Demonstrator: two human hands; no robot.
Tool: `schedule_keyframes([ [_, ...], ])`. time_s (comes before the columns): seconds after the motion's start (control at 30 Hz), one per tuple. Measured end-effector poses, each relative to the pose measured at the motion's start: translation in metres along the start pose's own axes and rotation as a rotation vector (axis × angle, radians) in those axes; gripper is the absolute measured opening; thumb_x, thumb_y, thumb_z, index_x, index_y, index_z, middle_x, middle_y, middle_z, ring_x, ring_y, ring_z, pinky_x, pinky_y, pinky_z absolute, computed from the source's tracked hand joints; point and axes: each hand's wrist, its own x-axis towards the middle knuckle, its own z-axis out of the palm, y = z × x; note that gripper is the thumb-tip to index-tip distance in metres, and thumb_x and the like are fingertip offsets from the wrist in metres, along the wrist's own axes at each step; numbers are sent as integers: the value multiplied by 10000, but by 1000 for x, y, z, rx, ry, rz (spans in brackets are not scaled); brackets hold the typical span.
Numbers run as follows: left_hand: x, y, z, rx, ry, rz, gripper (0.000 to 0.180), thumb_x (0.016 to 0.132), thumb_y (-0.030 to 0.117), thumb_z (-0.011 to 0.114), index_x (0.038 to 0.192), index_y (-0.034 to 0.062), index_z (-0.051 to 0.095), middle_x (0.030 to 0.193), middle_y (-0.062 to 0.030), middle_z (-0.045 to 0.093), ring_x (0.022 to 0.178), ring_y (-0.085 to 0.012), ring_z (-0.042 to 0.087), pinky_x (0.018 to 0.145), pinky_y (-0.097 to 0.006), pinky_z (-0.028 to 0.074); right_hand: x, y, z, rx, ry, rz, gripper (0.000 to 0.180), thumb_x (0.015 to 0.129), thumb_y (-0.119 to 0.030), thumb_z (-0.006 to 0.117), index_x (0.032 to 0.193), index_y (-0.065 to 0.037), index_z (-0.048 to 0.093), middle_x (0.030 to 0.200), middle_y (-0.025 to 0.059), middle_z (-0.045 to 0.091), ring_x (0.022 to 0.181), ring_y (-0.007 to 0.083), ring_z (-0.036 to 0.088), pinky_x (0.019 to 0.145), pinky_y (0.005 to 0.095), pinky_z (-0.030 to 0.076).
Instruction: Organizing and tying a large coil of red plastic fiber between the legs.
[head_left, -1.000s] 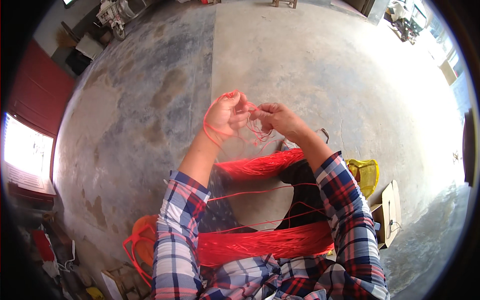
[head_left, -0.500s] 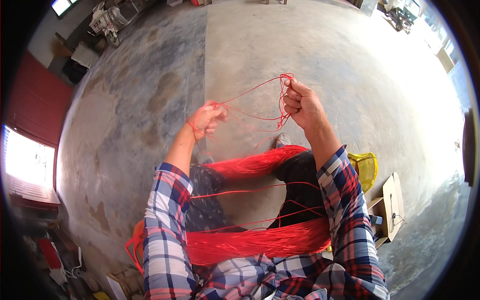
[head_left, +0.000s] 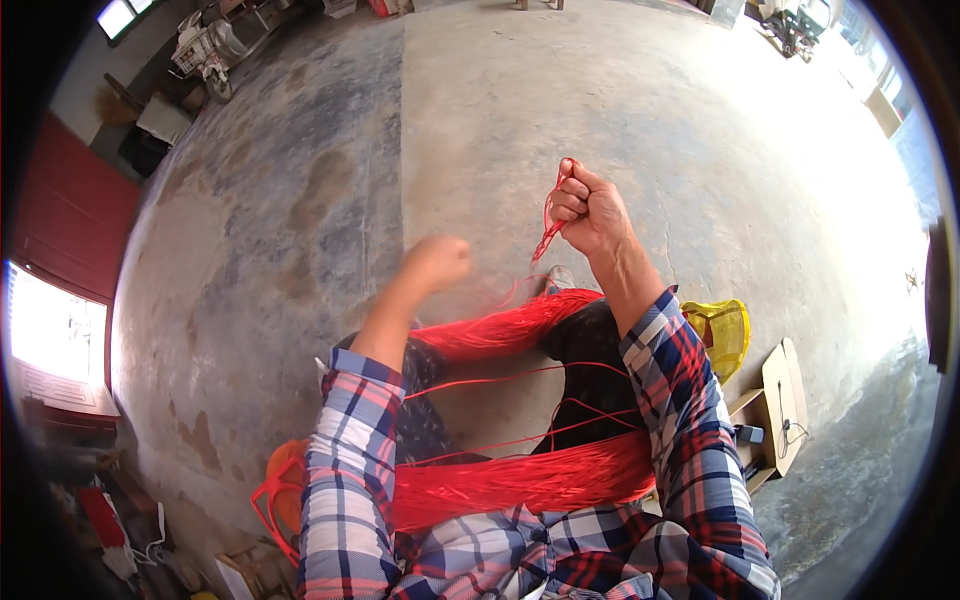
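My right hand is raised in front of me, its fingers closed on a small bunch of looped red cord that hangs below the fist. To its left, lower down, is my left hand, smeared by motion. Its fingers cannot be made out, and no cord shows clearly in it. A large skein of red cord lies around my legs, one thick band across my lap and the other over my knees. A few loose strands run across the gap between my thighs.
A yellow mesh basket stands by my right knee, near a beige open box with a dark cord. An orange plastic frame is at my left hip. Clutter lies at lower left; a scooter stands far left on the concrete floor.
The cord that stretched between my hands no longer spans them; its loops now hang from my right hand. My left hand has moved slightly right and lower, away from the strands.
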Motion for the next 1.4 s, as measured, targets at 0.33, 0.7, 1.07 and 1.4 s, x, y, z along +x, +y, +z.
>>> schedule_keyframes([
  [0.33, -5, 49, 6, -1117, -44, -35, 276, 890, 277, 616, 1071, 69, 613, 923, -3, 603, 683, -97, 545, 507, -233, 448, -2, 9, 14, 59, -147, 60, 184, 981, -206, 422, 901, -91, 540, 547, -91, 267, 488, 51, 244, 436, 216, 201],
  [0.7, -6, 44, 10, -1361, -424, -46, 223, 869, 294, 656, 972, 98, 641, 799, 14, 590, 554, -57, 412, 464, -209, 305, -5, 15, 19, 26, -208, 89, 168, 968, -208, 445, 903, -92, 548, 552, -88, 280, 494, 55, 248, 447, 219, 217],
  [1.07, -13, 45, -1, -1481, -439, 9, 173, 867, 230, 657, 920, 66, 637, 655, 43, 517, 501, -48, 342, 438, -209, 236, -4, 6, 12, 39, -201, 47, 149, 963, -219, 450, 892, -110, 523, 558, -84, 291, 488, 55, 257, 450, 219, 223],
  [1.4, -25, 61, -8, -1324, -478, 21, 210, 795, 186, 717, 935, 55, 631, 643, 59, 494, 488, -23, 345, 428, -177, 236, -2, 2, 9, 54, -161, -16, 153, 959, -211, 453, 876, -106, 526, 554, -83, 304, 485, 57, 267, 449, 219, 224],
])
